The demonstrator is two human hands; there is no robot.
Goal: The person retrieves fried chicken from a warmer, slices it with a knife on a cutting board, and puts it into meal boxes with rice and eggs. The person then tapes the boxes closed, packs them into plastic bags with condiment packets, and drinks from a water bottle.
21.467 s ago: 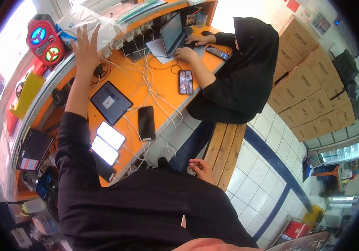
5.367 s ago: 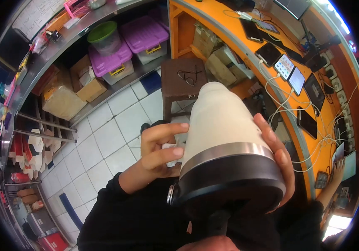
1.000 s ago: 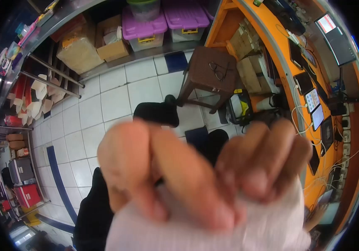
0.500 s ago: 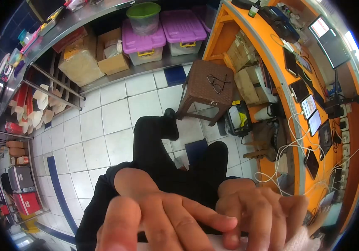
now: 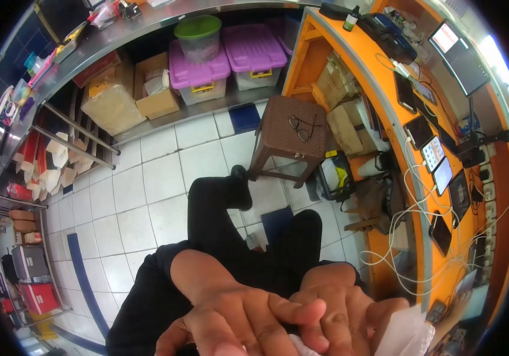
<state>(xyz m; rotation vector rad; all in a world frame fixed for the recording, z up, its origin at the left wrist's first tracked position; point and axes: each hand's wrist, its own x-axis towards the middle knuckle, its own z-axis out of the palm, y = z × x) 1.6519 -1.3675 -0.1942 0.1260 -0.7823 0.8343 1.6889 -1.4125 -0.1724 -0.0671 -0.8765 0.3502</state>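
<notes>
My left hand is raised close to the camera, its fingers bent down toward the bottom edge, where the fingertips are cut off. Beside it and overlapping it is my right hand, its fingers curled. A crumpled white sheet, like a tissue or thin cloth, sticks out at the right hand's outer side. More white shows between the two hands, under the left hand's fingers. Both hands are closed around this white sheet, though most of it is hidden.
A brown stool with glasses on it stands ahead. To the right, an orange counter bears phones, cables and a monitor. Purple-lidded bins and cardboard boxes fill a low shelf.
Both hands have shifted and turned slightly, drawing closer together. More of the white sheet now shows at the right hand's outer side. The view has tilted a little.
</notes>
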